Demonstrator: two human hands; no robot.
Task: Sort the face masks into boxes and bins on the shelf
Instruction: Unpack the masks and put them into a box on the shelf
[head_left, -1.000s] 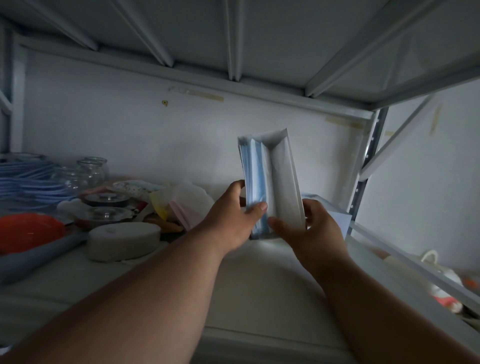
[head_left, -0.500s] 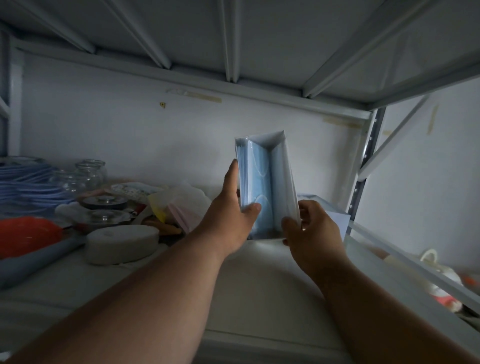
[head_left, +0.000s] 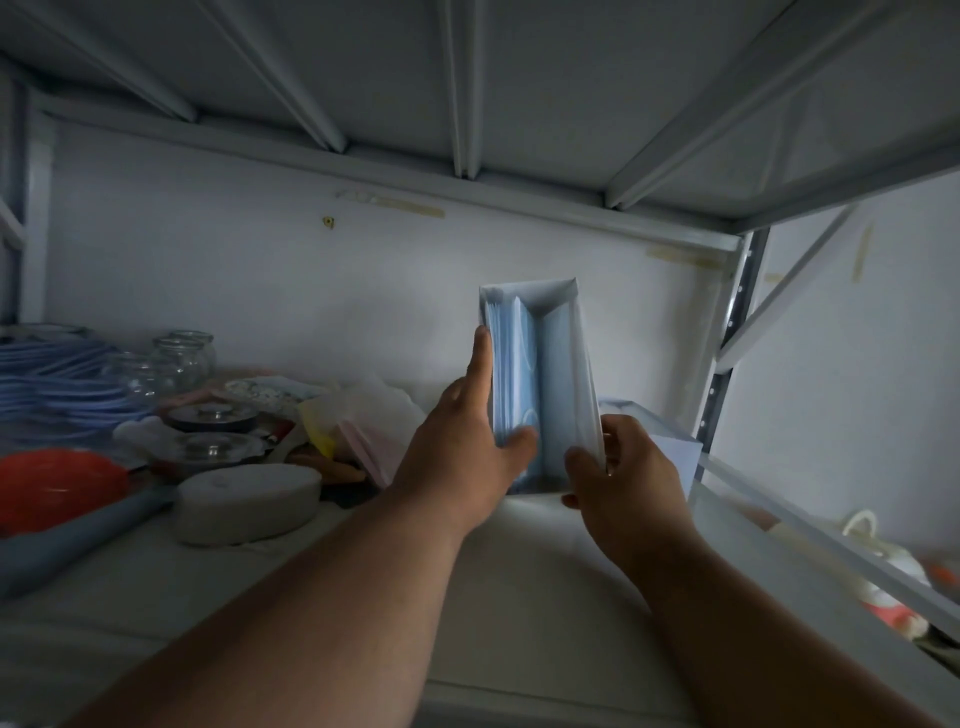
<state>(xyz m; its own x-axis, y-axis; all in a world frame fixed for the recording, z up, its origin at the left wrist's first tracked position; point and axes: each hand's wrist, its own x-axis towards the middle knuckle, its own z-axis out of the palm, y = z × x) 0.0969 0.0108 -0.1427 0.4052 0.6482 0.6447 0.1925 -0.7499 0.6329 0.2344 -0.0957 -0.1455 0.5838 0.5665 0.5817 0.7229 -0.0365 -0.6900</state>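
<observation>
A white cardboard box (head_left: 574, 374) is held up on end above the shelf board (head_left: 519, 582), its open side facing me. A stack of blue face masks (head_left: 511, 369) stands against its left inner wall. My left hand (head_left: 462, 447) holds the box's left side, index finger stretched up along the outer wall and thumb pressing the masks inside. My right hand (head_left: 618, 467) pinches the lower right wall of the box, thumb inside. A second white box (head_left: 660, 436) lies behind my right hand, mostly hidden.
To the left stand glass jars (head_left: 182, 353), lidded tins (head_left: 213, 415), a round grey roll (head_left: 249, 499), an orange bowl (head_left: 57, 483), blue hangers (head_left: 57, 379) and plastic bags (head_left: 363, 410). A diagonal shelf brace (head_left: 810, 530) crosses at the right. The upper shelf sits low overhead.
The box has turned slightly so more of its inside faces me. My left index finger has straightened up along the box wall, and my right thumb has moved inside the lower right wall.
</observation>
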